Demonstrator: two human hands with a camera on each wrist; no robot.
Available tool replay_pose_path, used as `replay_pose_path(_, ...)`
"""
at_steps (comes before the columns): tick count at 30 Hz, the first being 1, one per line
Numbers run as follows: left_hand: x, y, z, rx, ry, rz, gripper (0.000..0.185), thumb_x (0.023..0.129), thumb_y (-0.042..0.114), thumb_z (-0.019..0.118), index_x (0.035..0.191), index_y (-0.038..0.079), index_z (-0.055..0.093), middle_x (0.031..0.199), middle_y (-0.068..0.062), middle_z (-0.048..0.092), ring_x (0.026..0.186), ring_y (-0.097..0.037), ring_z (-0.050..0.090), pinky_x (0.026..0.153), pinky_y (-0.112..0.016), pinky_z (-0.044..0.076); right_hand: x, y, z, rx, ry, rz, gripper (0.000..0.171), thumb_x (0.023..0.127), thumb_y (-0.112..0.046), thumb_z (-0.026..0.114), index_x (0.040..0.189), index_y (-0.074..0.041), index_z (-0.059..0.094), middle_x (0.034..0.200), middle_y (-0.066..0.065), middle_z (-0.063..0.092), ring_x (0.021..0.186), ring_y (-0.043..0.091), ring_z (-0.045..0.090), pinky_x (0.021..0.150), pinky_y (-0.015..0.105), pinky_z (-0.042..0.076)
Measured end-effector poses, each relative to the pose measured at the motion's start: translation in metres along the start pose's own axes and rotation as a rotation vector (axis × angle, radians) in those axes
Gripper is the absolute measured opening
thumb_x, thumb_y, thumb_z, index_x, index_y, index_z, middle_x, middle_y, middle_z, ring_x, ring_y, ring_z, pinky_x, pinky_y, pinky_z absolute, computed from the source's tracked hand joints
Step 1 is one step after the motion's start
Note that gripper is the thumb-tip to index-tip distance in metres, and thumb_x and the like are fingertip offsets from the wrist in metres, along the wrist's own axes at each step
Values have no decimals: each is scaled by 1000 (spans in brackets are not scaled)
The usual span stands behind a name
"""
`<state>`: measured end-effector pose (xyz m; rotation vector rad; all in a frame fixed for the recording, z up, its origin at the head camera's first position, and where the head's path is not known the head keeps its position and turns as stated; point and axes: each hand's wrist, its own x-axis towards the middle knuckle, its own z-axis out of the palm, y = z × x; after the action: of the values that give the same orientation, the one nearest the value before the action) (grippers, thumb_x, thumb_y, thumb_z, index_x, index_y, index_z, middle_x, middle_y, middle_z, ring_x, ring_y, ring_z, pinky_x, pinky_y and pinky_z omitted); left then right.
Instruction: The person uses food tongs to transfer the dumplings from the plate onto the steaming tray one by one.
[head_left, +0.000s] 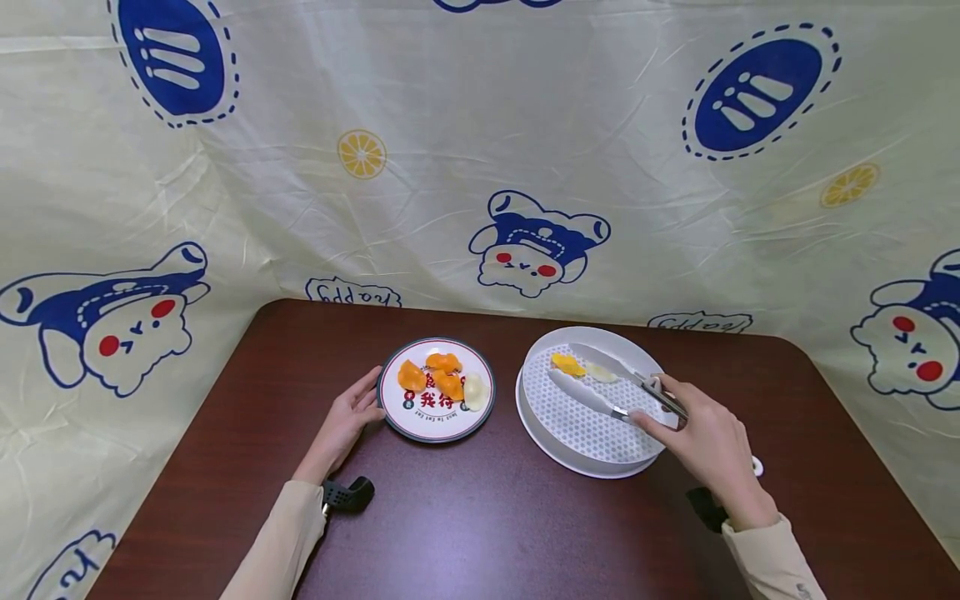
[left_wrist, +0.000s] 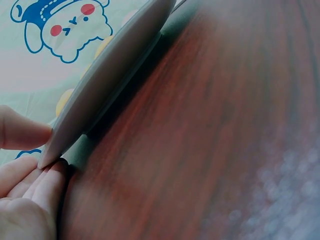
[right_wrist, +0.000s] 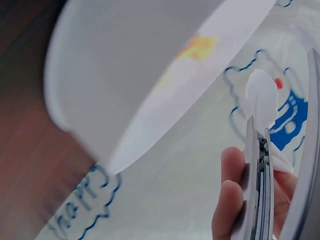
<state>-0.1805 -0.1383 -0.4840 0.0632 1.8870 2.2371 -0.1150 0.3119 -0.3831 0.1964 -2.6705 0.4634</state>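
You face a dark brown wooden table [head_left: 487, 533] with rounded far corners; behind and beside that table hangs a cream cloth [head_left: 465, 125] printed with blue cartoon animals and lemon slices.

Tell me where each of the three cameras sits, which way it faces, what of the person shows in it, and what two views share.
Head: above, looking forward and down at the table; shows left hand, right hand, both sleeves.
Left wrist: low at the table, looking along the small plate; fingers touch its rim.
Right wrist: low beside the white dish; fingers hold tongs.
Shared: head and right wrist both show the tongs and dish.
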Motion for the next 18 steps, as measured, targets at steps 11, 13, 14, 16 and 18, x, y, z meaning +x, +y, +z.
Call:
replay_pose_path(11, -1, 1, 1, 3, 1, 2, 71, 87, -13, 51, 150, -2, 21, 156, -14, 20, 139, -28, 27, 104, -28, 34, 8, -40, 20, 14, -47, -178, 67, 70, -43, 80, 120, -1, 63, 112, 20, 65, 99, 37, 63, 68, 54, 53)
replay_pose_path(13, -1, 1, 0, 0, -3, 10, 70, 87, -13, 51, 150, -2, 21, 156, -15, 20, 139, -28, 27, 104, -29, 33, 10, -47, 25, 15, -65, -198, 68, 70, -43, 80, 120, -1, 64, 112, 20, 65, 99, 37, 63, 70, 54, 54)
replay_pose_path(14, 0, 0, 0, -4, -5, 13, 70, 87, -13, 51, 150, -3, 21, 156, -15, 20, 139, -28, 27, 105, -29, 33, 11, -51, 27, 18, -78, -203, 68, 70, -44, 79, 120, -1, 64, 113, 20, 65, 99, 37, 63, 71, 54, 54)
replay_pose_path(16, 0, -1, 0, -11, -8, 22, 70, 87, -14, 51, 150, -4, 21, 156, -16, 20, 139, -29, 27, 105, -29, 32, 12, -57, 31, 29, -99, -215, 68, 70, -43, 80, 120, 0, 64, 113, 20, 65, 99, 37, 63, 74, 53, 54)
replay_pose_path(18, 0, -1, -1, -11, -10, 26, 70, 87, -14, 51, 149, -4, 21, 155, -17, 20, 139, -29, 27, 105, -30, 32, 14, -64, 35, 41, -112, -225, 69, 71, -43, 80, 122, 0, 63, 114, 19, 65, 99, 37, 63, 75, 53, 54)
